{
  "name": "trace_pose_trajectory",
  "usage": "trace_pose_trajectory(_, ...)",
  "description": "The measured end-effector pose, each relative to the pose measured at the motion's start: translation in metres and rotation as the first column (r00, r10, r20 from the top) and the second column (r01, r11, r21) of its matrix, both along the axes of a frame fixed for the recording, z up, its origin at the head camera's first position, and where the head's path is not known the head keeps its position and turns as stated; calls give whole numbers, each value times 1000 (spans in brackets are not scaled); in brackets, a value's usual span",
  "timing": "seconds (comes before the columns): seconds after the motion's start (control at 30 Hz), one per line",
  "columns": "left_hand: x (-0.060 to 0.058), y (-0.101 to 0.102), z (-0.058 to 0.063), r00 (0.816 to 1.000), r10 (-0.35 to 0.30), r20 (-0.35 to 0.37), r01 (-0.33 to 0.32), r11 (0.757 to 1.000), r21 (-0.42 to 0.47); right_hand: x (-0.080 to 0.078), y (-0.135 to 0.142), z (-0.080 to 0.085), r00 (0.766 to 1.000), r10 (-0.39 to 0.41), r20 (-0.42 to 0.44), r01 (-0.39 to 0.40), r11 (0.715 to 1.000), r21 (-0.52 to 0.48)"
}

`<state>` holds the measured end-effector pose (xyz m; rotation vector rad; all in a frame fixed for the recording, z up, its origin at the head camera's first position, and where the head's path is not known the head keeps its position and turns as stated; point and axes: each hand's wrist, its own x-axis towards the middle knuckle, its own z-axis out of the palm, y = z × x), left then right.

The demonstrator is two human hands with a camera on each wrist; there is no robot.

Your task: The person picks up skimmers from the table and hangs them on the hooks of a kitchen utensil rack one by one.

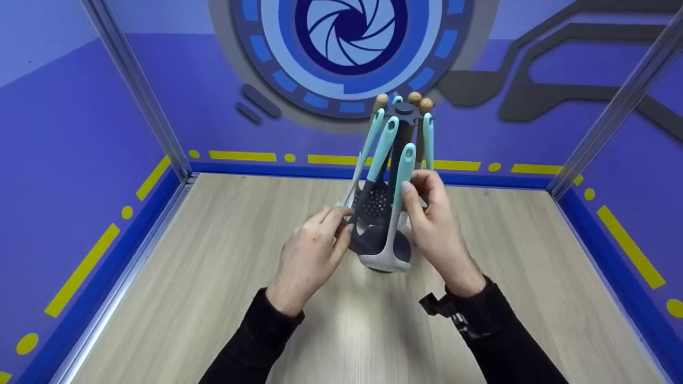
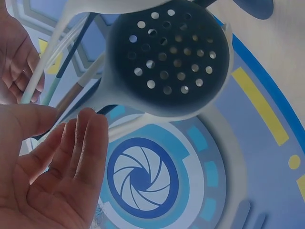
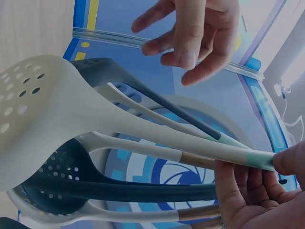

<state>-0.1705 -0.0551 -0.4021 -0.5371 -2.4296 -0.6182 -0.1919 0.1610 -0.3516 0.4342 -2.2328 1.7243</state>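
In the head view, my right hand (image 1: pixel 435 218) pinches the teal handle of a pale grey skimmer (image 1: pixel 385 260) between thumb and fingers. The right wrist view shows round holes in that skimmer's head (image 3: pixel 52 105). Its handle end sits lower than the neighbouring handles, in front of a dark utensil stand (image 1: pixel 404 109). My left hand (image 1: pixel 315 248) is to the left of the stand, fingers loosely bent beside a dark utensil with a teal handle (image 1: pixel 383 149). In the right wrist view that left hand (image 3: pixel 205 38) holds nothing.
Several other utensils hang around the stand, some with teal handles and some with wooden handles (image 1: pixel 415 98). A dark perforated utensil (image 1: pixel 373 202) hangs among them. Beneath is a wood-grain table (image 1: pixel 240 229), bordered by blue printed walls (image 1: pixel 176 80) and metal posts.
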Motion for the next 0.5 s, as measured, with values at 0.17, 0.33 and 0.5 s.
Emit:
trace_pose_trajectory(0.17, -3, -4, -1, 1000, 18, -12, -18, 1000, -9, -3, 2, 5, 1000, -16, 1, 17, 1000, -11)
trace_pose_trajectory(0.33, -5, -8, -2, 999, 37, -20, -37, 999, -9, -5, 4, 11, 1000, -22, -6, 22, 1000, -5)
trace_pose_trajectory(0.5, -8, -10, -3, 999, 46, -13, -46, 999, -5, -8, 6, 18, 998, -54, -13, 55, 998, 37)
